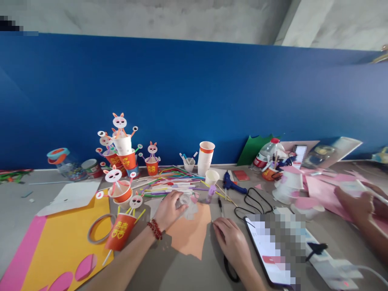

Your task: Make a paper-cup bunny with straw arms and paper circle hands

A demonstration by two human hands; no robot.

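Note:
My left hand (171, 210), with a red bead bracelet (154, 229), is over the top of an orange paper sheet (190, 234). Its thumb and fingers are apart, beside a small clear round piece (184, 199) and whitish scraps (191, 211). My right hand (233, 241) rests on the table right of the sheet, fingers curled in; what they hold is hidden. A black loop (229, 271) shows below that hand, and a dark pen (220, 204) lies just above it. A purple-capped glue stick (211, 194) stands between the hands, farther back.
Rabbit-faced paper cups (121, 231) stand left, by a tape roll (100, 229) and yellow paper (68, 226). Straws (172, 178) lie behind. A blue glue gun (232, 184) trails a black cord. A phone (268, 250) and power strip (327, 262) lie right, near another person's hands (357, 204).

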